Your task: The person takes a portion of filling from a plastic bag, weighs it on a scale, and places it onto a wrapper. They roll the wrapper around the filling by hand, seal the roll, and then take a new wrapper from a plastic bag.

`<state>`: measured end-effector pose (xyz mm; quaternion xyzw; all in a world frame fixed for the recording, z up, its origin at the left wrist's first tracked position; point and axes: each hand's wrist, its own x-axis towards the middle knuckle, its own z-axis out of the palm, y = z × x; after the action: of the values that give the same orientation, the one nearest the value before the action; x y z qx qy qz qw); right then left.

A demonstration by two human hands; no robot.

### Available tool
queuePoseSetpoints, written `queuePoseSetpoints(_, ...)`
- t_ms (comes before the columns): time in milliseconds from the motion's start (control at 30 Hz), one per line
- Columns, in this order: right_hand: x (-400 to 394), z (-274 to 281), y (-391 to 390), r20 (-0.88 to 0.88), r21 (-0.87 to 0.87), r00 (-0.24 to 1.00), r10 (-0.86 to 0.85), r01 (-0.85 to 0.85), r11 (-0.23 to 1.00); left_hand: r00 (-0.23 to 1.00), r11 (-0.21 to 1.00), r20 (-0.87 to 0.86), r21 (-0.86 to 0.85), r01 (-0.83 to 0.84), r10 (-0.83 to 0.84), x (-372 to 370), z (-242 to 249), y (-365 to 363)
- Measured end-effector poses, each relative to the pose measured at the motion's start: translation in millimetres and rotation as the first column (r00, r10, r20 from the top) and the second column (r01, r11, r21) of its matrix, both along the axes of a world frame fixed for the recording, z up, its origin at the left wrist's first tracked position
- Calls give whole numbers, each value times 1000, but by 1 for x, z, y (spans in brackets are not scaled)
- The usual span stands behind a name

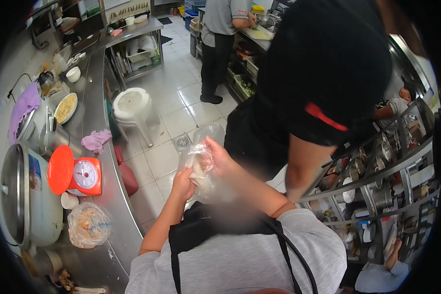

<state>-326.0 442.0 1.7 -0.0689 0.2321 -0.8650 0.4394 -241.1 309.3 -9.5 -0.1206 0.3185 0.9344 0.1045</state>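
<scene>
Both of my hands are raised in front of my chest around a clear plastic bag (201, 169) with something pale inside. My left hand (183, 183) grips its lower left side with closed fingers. On the upper right side, my right hand (218, 157) pinches the plastic. To the left on the steel counter (115, 210) are a red scale (87, 176) with a round dial and another clear bag (89, 225) of light brown food.
A white stool (132, 104) stands on the tiled floor ahead. A person in black (323, 68) stands close at my right, and another in grey (223, 19) works farther off. A large lidded pot (39, 196), a purple cloth (96, 141) and a food bowl (66, 108) line the left counter.
</scene>
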Motion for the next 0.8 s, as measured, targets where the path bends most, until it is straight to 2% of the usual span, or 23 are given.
queuePoseSetpoints(33,13,33,-6,-70,255,987,-146,160,954,1000,1000,3,12,4,-4,-4,-6,-5)
queuePoseSetpoints(67,21,49,-10,-172,478,948,-267,318,819,1000,1000,6,22,11,-11,-10,-11,-12)
queuePoseSetpoints(100,18,32,-9,-454,522,874,-175,420,742,1000,999,9,31,18,-19,-17,-16,-19)
queuePoseSetpoints(133,11,3,-6,-687,524,725,-41,534,664,999,999,31,46,-12,11,-22,-18,-24)
queuePoseSetpoints(167,5,-14,-5,-846,482,519,123,645,593,999,1000,32,28,-11,10,-24,-11,-26)
queuePoseSetpoints(200,2,-15,-2,-797,559,562,221,547,623,999,1000,32,9,-10,10,-25,-1,-28)
queuePoseSetpoints(300,-6,-16,0,-637,733,715,288,447,513,998,998,19,29,51,-52,-31,5,-40)
queuePoseSetpoints(433,-13,-20,2,-655,676,755,-24,601,426,981,965,1,182,190,-193,-40,2,-57)
queuePoseSetpoints(467,-31,-52,10,-661,663,750,-27,600,448,976,955,-30,201,217,-215,-41,3,-58)
queuePoseSetpoints(533,-33,-45,18,-440,684,866,-238,495,535,960,929,-96,242,279,-263,-46,6,-55)
queuePoseSetpoints(567,-33,-42,23,-307,675,893,-329,448,587,956,921,-69,256,294,-286,-51,5,-50)
queuePoseSetpoints(667,-37,-68,26,-376,744,869,-322,490,454,933,900,-16,255,352,-360,-64,-5,-24)
queuePoseSetpoints(733,-32,-46,38,-175,695,950,-259,305,651,905,881,-90,208,426,-416,-80,-18,-6)
queuePoseSetpoints(800,-37,-43,57,-35,564,986,-163,154,811,873,850,-139,202,487,-467,-97,-20,15)
